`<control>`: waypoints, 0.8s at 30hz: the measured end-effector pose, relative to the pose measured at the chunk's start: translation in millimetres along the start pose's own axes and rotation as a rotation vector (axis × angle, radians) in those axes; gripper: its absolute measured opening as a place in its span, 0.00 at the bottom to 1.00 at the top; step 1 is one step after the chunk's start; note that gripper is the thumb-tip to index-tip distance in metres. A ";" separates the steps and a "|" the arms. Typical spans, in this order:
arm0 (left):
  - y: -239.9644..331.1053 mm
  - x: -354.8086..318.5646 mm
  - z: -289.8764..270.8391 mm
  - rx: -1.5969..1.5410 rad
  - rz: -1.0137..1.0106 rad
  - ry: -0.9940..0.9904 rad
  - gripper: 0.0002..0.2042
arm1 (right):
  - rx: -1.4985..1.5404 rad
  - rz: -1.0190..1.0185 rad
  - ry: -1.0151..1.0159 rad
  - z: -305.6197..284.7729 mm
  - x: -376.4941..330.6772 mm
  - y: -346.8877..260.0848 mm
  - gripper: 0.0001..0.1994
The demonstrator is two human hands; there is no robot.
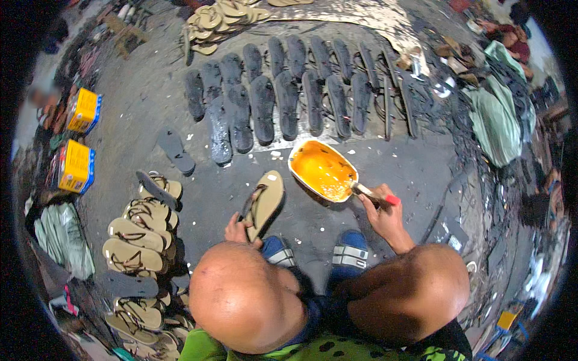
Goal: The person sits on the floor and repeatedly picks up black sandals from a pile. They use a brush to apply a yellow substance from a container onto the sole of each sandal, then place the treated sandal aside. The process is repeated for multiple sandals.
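Note:
Close to my left knee, my left hand [236,230] is closed on the heel end of a tan flip-flop [267,201] with dark straps, its toe pointing away from me. My right hand [384,218] grips a brush [392,200] with a red-tipped handle. The brush's other end reaches into a white-rimmed plastic tub [293,155] on the ground ahead of me. Shiny orange-yellow liquid [316,169] coats the tub's inside. Beyond the tub, dark shoe soles [262,109] lie side by side in two rows, several of them glossy on top.
Tan flip-flops [132,256] are stacked at my left, with a lone dark sole [174,150] beyond them. Two yellow-and-blue boxes [77,165] stand farther left. More tan flip-flops [220,21] are heaped at the back. Pale green sacking [494,120] and dark scraps [430,96] cover the right.

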State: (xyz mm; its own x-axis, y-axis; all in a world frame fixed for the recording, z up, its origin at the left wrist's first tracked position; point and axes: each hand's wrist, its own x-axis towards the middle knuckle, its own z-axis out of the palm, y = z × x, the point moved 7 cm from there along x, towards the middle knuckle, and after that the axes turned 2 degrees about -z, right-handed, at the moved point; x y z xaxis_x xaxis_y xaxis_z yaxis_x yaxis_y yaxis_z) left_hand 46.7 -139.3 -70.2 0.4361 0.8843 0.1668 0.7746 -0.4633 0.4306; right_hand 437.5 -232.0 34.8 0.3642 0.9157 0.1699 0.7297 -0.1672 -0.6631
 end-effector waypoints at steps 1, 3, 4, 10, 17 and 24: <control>-3.1 -3.2 10.2 -0.018 -0.020 -0.003 0.26 | 0.143 0.076 0.049 1.3 0.2 -5.3 0.09; 5.2 1.8 17.3 -0.065 -0.136 -0.089 0.33 | -0.024 0.070 -0.045 20.5 -4.4 13.3 0.07; 20.3 21.3 19.9 -0.107 -0.223 -0.167 0.37 | -0.123 0.075 -0.083 23.0 -6.6 27.8 0.07; 36.7 55.5 47.1 -0.066 -0.181 -0.153 0.39 | 0.087 0.058 0.034 15.0 -1.7 10.9 0.13; 31.8 62.5 29.3 -0.394 -0.189 -0.085 0.35 | -0.328 0.176 -0.479 21.9 -22.0 26.4 0.17; 107.1 184.7 -52.7 -1.644 -0.419 -0.124 0.28 | 0.762 0.321 0.062 -45.4 42.4 -42.0 0.20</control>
State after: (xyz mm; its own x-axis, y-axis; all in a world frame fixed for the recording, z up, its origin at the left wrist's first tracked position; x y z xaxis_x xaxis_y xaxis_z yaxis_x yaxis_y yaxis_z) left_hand 186.1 -22.5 53.4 0.4325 0.8746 -0.2192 -0.3845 0.3988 0.8326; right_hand 448.6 -202.8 102.9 0.5353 0.8403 -0.0864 0.0013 -0.1031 -0.9947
